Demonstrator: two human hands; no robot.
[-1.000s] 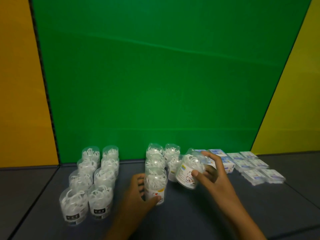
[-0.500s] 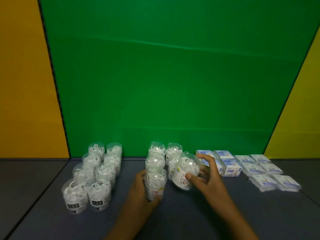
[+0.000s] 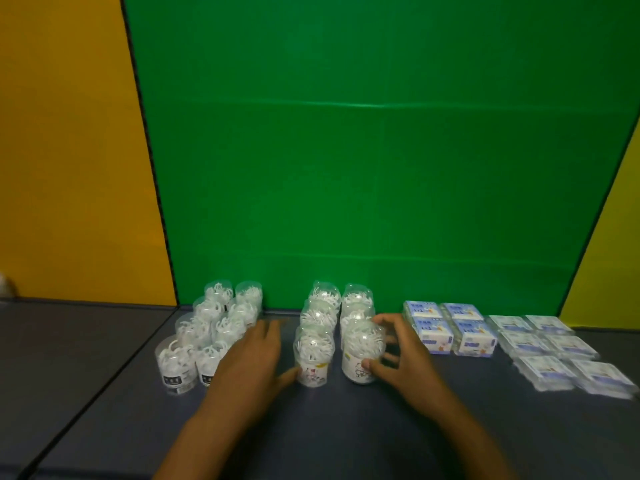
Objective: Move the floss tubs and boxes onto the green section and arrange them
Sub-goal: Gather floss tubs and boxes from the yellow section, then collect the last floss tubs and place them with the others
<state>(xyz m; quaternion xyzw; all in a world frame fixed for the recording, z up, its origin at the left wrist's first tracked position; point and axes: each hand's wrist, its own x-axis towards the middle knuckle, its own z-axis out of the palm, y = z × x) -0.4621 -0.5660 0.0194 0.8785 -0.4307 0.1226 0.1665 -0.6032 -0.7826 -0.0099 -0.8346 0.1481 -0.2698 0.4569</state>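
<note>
Right hand (image 3: pixel 401 355): curled around the right front tub (image 3: pixel 362 351), which stands upright on the dark mat (image 3: pixel 346 427).
Left hand (image 3: pixel 254 358): fingers spread loosely, thumb touching the left front tub (image 3: pixel 313 355); nothing gripped.
Boxes (image 3: pixel 450 329): laid right of the tubs, before the green section (image 3: pixel 346 168).

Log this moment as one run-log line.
right hand grips front-right tub, upright on grey mat | left hand open beside front-left tub | green section bare
</note>
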